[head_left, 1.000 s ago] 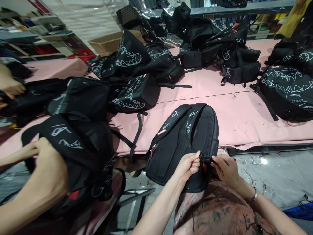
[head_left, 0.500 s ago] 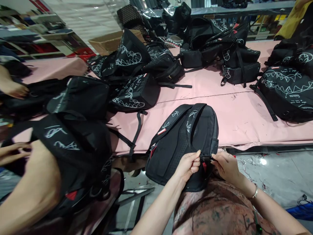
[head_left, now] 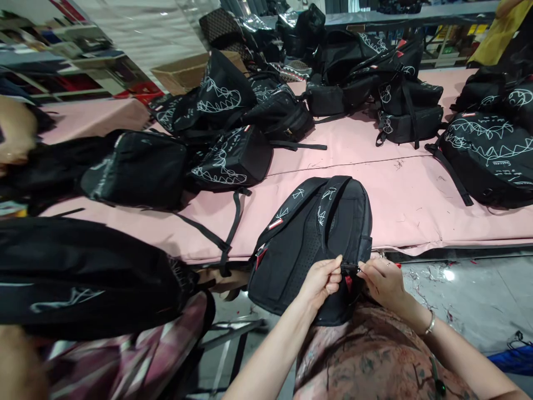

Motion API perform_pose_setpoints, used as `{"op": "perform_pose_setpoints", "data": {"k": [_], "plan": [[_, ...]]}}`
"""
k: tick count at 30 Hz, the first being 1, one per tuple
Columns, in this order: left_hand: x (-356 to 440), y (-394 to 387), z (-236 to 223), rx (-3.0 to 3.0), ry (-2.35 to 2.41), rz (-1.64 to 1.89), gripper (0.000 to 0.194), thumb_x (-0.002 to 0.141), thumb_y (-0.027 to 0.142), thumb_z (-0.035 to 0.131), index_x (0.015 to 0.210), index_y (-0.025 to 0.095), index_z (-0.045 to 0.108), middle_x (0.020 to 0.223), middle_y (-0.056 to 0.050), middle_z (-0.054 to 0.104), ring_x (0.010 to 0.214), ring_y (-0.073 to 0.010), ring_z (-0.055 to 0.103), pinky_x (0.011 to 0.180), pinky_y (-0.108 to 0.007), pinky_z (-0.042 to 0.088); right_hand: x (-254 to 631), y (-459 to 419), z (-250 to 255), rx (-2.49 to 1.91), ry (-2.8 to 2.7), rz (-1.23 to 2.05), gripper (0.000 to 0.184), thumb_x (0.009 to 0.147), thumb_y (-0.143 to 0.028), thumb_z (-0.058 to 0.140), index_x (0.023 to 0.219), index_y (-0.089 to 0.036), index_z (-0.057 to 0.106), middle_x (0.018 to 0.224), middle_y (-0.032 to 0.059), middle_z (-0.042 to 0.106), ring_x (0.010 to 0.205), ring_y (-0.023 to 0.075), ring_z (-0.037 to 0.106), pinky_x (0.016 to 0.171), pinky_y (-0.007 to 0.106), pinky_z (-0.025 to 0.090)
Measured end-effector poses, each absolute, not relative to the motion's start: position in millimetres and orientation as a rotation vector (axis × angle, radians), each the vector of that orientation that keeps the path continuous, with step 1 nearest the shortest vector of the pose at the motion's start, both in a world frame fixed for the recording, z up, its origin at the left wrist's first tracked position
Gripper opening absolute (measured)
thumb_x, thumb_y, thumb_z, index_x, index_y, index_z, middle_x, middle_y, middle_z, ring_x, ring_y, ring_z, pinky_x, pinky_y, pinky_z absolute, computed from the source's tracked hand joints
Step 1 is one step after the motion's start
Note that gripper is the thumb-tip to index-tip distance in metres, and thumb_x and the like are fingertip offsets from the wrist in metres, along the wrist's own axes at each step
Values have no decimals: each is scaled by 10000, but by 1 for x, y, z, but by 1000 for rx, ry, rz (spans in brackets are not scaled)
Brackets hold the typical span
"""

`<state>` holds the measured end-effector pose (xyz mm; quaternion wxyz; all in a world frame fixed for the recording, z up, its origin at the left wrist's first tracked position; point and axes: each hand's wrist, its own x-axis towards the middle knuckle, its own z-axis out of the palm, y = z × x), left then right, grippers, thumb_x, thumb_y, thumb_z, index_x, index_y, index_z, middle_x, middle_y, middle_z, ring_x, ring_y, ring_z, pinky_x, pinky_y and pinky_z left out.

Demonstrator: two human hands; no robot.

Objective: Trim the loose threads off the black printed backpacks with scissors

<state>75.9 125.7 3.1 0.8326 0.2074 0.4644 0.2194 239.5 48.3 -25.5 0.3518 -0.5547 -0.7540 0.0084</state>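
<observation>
A black backpack [head_left: 310, 239] with white scribble print and red tabs lies back-up, half on the pink table and half on my lap. My left hand [head_left: 322, 278] pinches the fabric at its lower edge. My right hand [head_left: 381, 280] pinches a small black zipper pull or strap end right beside it. Both hands nearly touch at the bag's bottom seam.
Many similar black backpacks [head_left: 233, 155] are heaped across the pink table [head_left: 375, 194]. A co-worker at the left holds another backpack [head_left: 83, 278] across their lap. A cardboard box [head_left: 183, 75] stands at the back. Grey floor [head_left: 478, 300] shows at the right.
My hands stay at the same seam, the right one edging slightly left. The co-worker's backpack at the left has swung down flat, and their arm has left the foreground.
</observation>
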Motion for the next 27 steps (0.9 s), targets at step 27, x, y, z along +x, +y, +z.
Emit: {"op": "perform_pose_setpoints", "data": {"k": [27], "plan": [[68,113,6,653,873,523,277,572,272,779,721,78,648,531,35,448,461,-22,314,449,-174,204,247,44,-15,-1436,-1514,842,159,870,-301,472,904,-198,588,777,14,602,701,151,566,633,260,445]]}}
